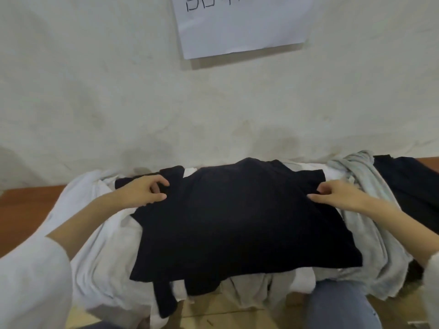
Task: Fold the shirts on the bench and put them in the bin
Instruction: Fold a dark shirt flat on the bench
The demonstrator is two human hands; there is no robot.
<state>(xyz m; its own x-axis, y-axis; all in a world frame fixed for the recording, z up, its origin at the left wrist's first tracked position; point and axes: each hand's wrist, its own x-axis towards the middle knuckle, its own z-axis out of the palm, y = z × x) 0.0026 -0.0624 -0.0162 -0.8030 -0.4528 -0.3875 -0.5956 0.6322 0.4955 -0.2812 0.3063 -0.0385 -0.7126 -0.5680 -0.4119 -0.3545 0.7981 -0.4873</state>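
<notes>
Seen from the head camera, the black shirt [237,222] lies spread flat on a pile of light shirts [102,257], which covers the wooden bench [21,210] by the wall. Both forearms reach forward, one on each side of the shirt. The left hand [145,192] is at its left shoulder, knuckles up and fingers curled, pinching the cloth. The right hand [339,193] is at the right shoulder, thumb stretched inward and fingers bent, also pinching the edge. A white paper [240,24] hangs above.
</notes>
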